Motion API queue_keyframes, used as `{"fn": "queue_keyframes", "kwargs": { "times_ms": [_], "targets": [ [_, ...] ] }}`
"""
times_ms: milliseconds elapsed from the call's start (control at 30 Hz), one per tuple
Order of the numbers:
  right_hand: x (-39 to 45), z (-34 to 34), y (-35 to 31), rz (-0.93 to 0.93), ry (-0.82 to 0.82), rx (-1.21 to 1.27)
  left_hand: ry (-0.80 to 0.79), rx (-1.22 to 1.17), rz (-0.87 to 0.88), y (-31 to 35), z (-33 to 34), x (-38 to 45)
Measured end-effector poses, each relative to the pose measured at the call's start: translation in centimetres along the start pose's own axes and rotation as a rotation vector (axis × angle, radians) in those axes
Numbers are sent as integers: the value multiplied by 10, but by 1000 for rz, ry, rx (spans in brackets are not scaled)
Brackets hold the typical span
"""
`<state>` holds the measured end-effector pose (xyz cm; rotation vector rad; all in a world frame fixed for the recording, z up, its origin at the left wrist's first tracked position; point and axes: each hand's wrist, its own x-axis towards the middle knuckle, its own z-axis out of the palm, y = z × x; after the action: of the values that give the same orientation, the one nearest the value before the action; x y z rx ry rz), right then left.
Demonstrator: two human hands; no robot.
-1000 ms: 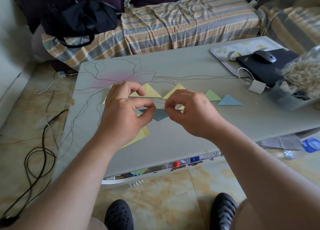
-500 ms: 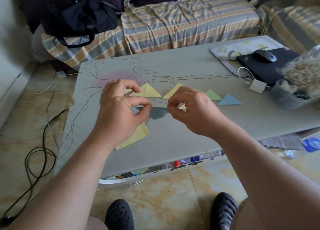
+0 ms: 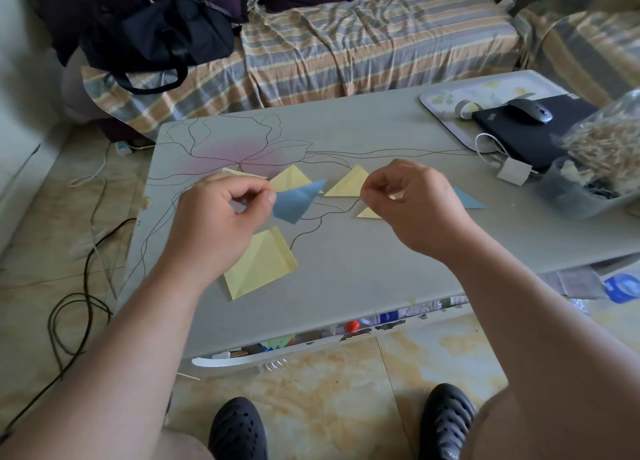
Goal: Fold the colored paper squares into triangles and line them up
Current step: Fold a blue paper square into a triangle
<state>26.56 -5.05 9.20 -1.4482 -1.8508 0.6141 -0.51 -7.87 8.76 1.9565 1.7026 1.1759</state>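
My left hand (image 3: 221, 224) pinches a folded blue paper triangle (image 3: 298, 200) between thumb and forefinger and holds it above the table (image 3: 381, 269). My right hand (image 3: 415, 206) hovers to the right, fingers curled with thumb and forefinger together, holding nothing I can see. Yellow triangles lie in a row behind: one (image 3: 294, 179) behind the blue piece, another (image 3: 348, 182) in the middle, a small one (image 3: 369, 212) under my right hand. A blue triangle (image 3: 465, 199) peeks out right of that hand. A yellow paper square stack (image 3: 261, 263) lies near my left wrist.
A mouse pad (image 3: 446, 102), black notebook (image 3: 530, 130) with a mouse (image 3: 530, 111), a white charger (image 3: 514, 170) and a grey bin (image 3: 581, 196) of scraps crowd the table's right end. A striped sofa with a black bag (image 3: 159, 40) stands behind. Cables trail on the floor at left.
My right hand has let go of the blue triangle and moved right. My left hand lifted the triangle up and away alone, uncovering the yellow squares.
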Motion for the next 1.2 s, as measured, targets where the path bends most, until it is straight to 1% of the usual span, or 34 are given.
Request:
{"fn": "queue_keyframes", "kwargs": {
  "times_ms": [100, 167, 233, 267, 300, 367, 433, 533, 633, 733, 867, 1033, 1100, 1167, 1200],
  "targets": [
    [-2, 6, -2, 136, -55, 114, -49, -279, -225, 8, 7, -2],
    [-5, 13, -5, 149, -114, 156, -108, -447, -378, 18, 12, -3],
    [-8, 19, -9, 141, -188, 175, -215, -655, -596, 28, 16, -3],
    [-9, 22, -11, 144, -226, 228, -275, -759, -706, 32, 18, -4],
    [-10, 25, -15, 150, -265, 317, -339, -852, -802, 35, 20, -5],
    [-11, 28, -21, 162, -340, 505, -460, -993, -921, 40, 22, -7],
    [-12, 31, -22, 163, -363, 622, -530, -1081, -954, 43, 24, -8],
    [-11, 31, -22, 190, -309, 703, -554, -1172, -969, 46, 24, -10],
    [-10, 30, -21, 188, -285, 708, -526, -1219, -1009, 45, 25, -10],
    [-12, 30, -22, 173, -295, 686, -477, -1247, -1035, 42, 26, -9],
    [-14, 35, -22, 175, -285, 684, -466, -1263, -1042, 42, 29, -8],
    [-13, 37, -22, 213, -306, 669, -512, -1250, -1078, 46, 30, -10],
    [-13, 37, -23, 237, -274, 693, -539, -1258, -1082, 46, 28, -9],
    [-12, 37, -24, 296, -241, 758, -526, -1254, -1049, 48, 27, -9],
    [-11, 36, -25, 340, -240, 809, -481, -1198, -998, 49, 28, -9]
  ]
}}
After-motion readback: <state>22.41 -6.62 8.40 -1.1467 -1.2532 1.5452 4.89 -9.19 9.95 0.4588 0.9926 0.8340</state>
